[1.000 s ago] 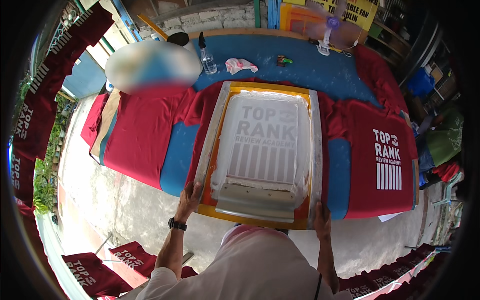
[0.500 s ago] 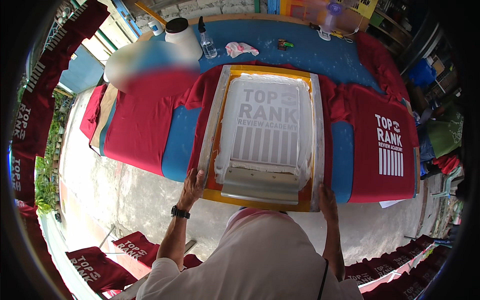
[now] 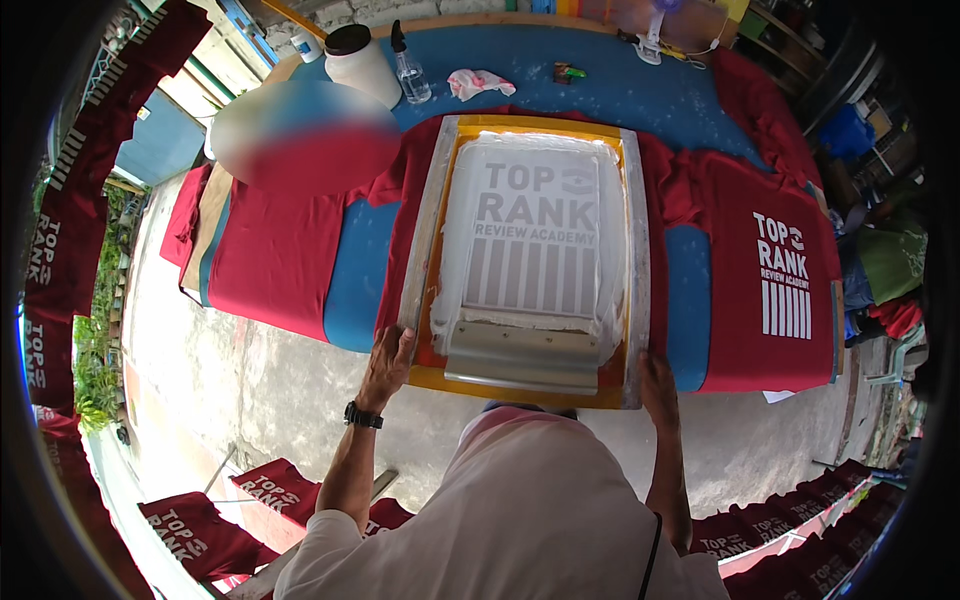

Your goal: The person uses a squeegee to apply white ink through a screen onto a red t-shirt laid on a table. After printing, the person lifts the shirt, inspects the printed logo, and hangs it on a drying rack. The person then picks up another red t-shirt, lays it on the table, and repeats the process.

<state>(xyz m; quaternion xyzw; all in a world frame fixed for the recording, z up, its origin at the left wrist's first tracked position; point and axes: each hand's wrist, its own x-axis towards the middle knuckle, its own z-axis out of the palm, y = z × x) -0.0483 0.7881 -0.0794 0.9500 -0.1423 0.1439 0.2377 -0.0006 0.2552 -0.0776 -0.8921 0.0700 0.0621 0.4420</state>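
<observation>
A screen-printing frame (image 3: 540,124) with yellow and silver edges lies over a red shirt in the table's middle. Its mesh bears a pale printed design smeared round with white ink. A wide metal squeegee (image 3: 522,360) rests inside along the near end. My left hand (image 3: 388,362) grips the frame's near left side, thumb along the silver edge, a black watch on the wrist. My right hand (image 3: 660,390) holds the opposite side near the lower corner, its fingertips partly hidden. Another red shirt (image 3: 765,195) with a white print lies at the right, a plain one (image 3: 275,260) at the left.
On the blue table (image 3: 490,45) stand a white jar (image 3: 360,80), a spray bottle (image 3: 412,75) and a small fan (image 3: 650,35), beside a crumpled cloth (image 3: 472,84). Printed red shirts (image 3: 65,240) hang along both sides. A blurred patch covers part of the left shirt.
The whole view has shifted upward in the picture, table, frame and hands together, bringing more of my body into sight. Both hands keep their grip on the frame's sides.
</observation>
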